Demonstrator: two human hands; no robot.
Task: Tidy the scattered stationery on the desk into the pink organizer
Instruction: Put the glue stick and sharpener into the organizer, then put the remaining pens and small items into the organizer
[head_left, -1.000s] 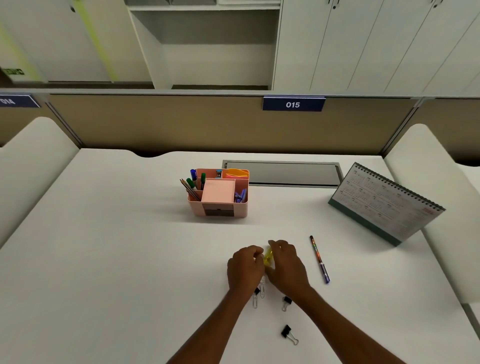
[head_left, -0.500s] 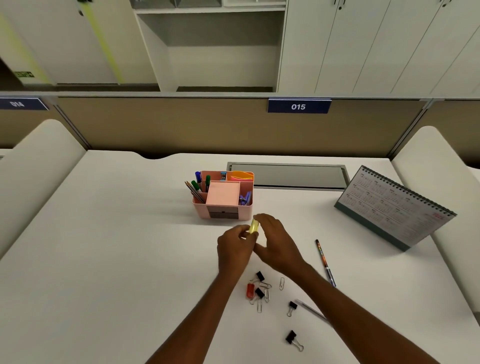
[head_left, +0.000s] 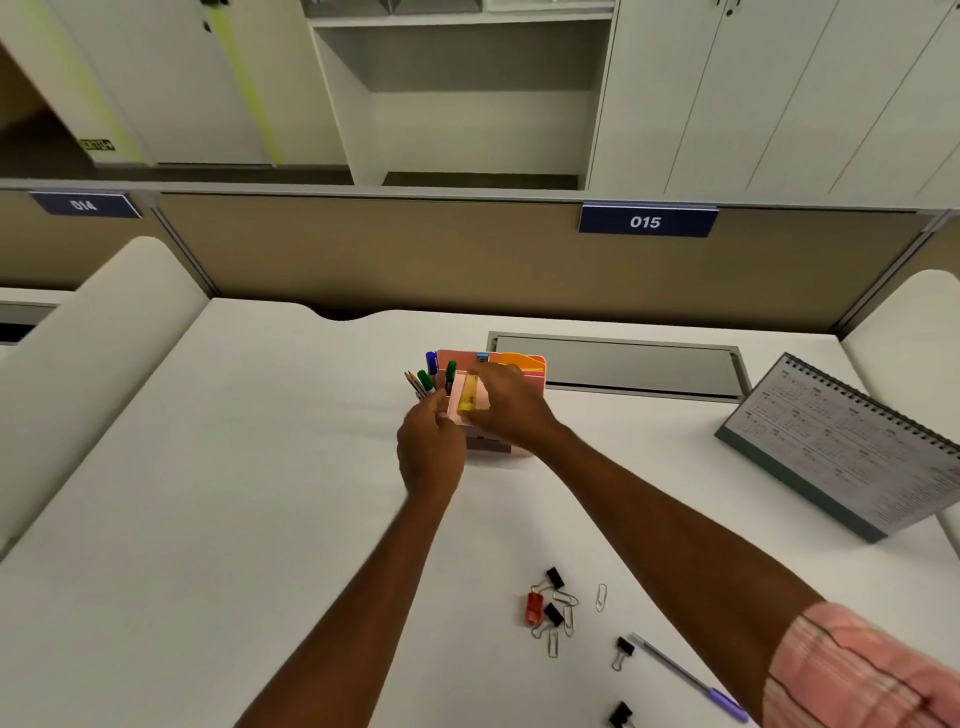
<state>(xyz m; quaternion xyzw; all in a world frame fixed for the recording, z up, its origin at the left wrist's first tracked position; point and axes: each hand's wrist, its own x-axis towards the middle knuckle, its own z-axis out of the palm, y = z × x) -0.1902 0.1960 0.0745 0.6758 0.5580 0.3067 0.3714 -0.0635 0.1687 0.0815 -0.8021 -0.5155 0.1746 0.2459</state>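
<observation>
Both hands are up at the pink organizer (head_left: 537, 370), which stands on the desk (head_left: 234, 493) toward its far side. The right hand (head_left: 506, 402) grasps a small yellow item (head_left: 468, 393), a highlighter or something like it, pinched between thumb and fingertips and held over the organizer's front part, above the pink notepad (head_left: 480, 400). The left hand (head_left: 431, 447) is loosely curled just beside the organizer's left wall; whether it touches the wall I cannot tell, and it seems to hold nothing. To my eye the step is dropping the yellow piece in, and doing it well means choosing a free slot rather than setting it on the notepad, tipping it upright, and steadying the box so the markers (head_left: 426, 376) at the left are not knocked. The hand should let go only once the tip is inside a compartment. Plenty waits nearer the person: a cluster of binder clips and paper clips (head_left: 553, 610), a red clip (head_left: 534, 608) and a purple pen (head_left: 691, 680).
</observation>
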